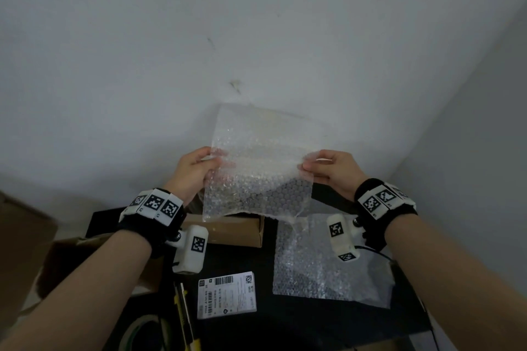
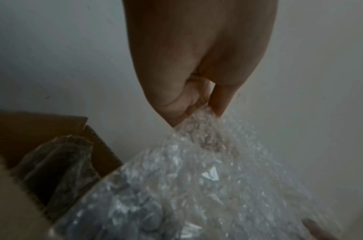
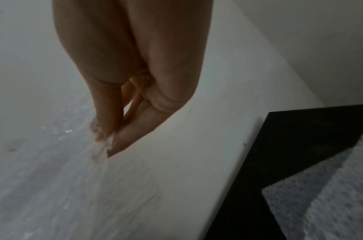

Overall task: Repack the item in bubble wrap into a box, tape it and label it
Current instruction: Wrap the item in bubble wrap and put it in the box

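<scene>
A sheet of bubble wrap (image 1: 256,168) is pinched at its left edge between the thumb and curled fingers (image 2: 188,104) of the left hand (image 1: 194,171), and at its right edge between the thumb and fingertips (image 3: 123,139) of the right hand (image 1: 333,171), so both hands are closed on the sheet and it is held spread and upright in the air above the dark surface (image 1: 313,328). The step in hand is judged to be the readying of this sheet for packing; it is best done with the two pinches kept level and the film kept lightly taut, so that no fold is trapped, and with the sheet lowered flat, not dropped. The wrapped item (image 2: 59,165) is seen in the left wrist view lying inside an open cardboard box (image 2: 102,151) just beside the held sheet. Two bubble-wrap sheets are counted outside the box: the held one and a second sheet (image 1: 322,268) lying flat on the surface at the right. One printed label (image 1: 226,295) lies at the near middle, and one flat brown carton (image 1: 228,231) behind it. One yellow-handled tool (image 1: 185,316) is seen at the near edge; what it is cannot be told.
</scene>
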A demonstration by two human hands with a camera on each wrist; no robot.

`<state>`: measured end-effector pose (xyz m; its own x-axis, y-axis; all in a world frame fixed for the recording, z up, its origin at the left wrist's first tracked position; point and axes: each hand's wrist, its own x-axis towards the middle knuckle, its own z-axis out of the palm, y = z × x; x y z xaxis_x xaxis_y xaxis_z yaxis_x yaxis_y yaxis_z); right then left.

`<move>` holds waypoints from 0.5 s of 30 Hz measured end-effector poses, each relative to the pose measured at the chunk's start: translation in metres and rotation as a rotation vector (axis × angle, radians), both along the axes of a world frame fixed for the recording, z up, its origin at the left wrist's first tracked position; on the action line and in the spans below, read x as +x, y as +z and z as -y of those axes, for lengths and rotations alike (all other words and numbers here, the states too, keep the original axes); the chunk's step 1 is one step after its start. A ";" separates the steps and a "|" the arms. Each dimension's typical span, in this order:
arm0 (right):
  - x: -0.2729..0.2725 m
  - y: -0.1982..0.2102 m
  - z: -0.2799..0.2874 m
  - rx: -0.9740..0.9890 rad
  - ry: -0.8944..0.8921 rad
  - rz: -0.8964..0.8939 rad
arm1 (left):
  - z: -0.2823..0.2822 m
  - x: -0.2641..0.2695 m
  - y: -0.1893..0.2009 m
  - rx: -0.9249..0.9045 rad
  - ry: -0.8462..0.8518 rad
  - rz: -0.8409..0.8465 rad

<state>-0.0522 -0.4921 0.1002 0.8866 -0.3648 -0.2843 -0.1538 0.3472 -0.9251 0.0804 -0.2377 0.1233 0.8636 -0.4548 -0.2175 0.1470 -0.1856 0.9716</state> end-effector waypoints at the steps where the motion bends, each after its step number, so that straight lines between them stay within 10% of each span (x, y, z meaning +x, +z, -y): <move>1: 0.001 0.002 0.000 -0.018 0.009 0.017 | -0.001 0.001 0.001 -0.003 -0.008 -0.004; 15: 0.007 0.024 0.005 -0.389 0.041 0.107 | -0.007 0.006 0.035 -0.079 -0.143 -0.081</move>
